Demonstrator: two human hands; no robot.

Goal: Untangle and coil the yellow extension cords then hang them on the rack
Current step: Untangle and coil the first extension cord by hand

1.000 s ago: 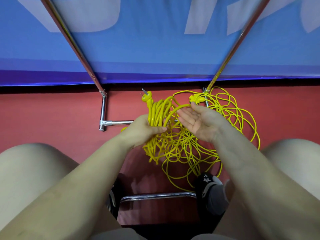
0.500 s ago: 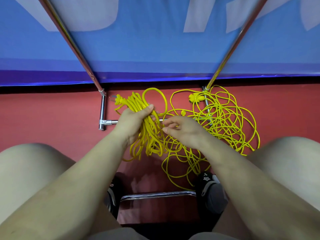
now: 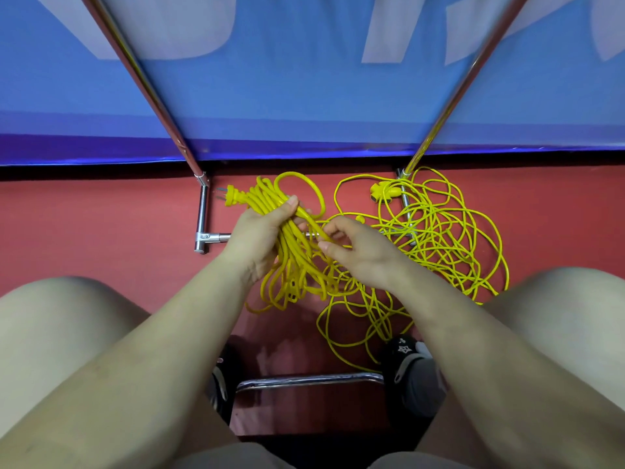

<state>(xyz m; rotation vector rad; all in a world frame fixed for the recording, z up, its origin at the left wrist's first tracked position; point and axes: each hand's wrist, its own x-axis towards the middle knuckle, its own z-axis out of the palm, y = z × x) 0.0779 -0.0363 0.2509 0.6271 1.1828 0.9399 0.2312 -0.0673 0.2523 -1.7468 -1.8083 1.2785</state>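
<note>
My left hand (image 3: 262,233) grips a coiled bundle of thick yellow extension cord (image 3: 291,265); its two-pin plug (image 3: 230,195) sticks out to the left and a loop rises above my thumb. My right hand (image 3: 355,248) pinches one strand of that bundle just right of the left hand. A loose tangle of thinner yellow cord (image 3: 436,238) lies on the red floor to the right, its yellow plug end (image 3: 384,192) by the rack's right foot. The chrome rack (image 3: 203,211) stands ahead, with two poles rising out of view.
A blue banner (image 3: 304,96) hangs behind the rack. My bare knees frame the view left and right, and my black shoes (image 3: 406,358) rest beside a chrome stool bar (image 3: 311,380). Part of the thin tangle reaches down to my right shoe.
My left hand swung the coiled bundle leftward, so the plug points left. My right hand turned palm down, came in from the tangle and took hold of a strand at the bundle.
</note>
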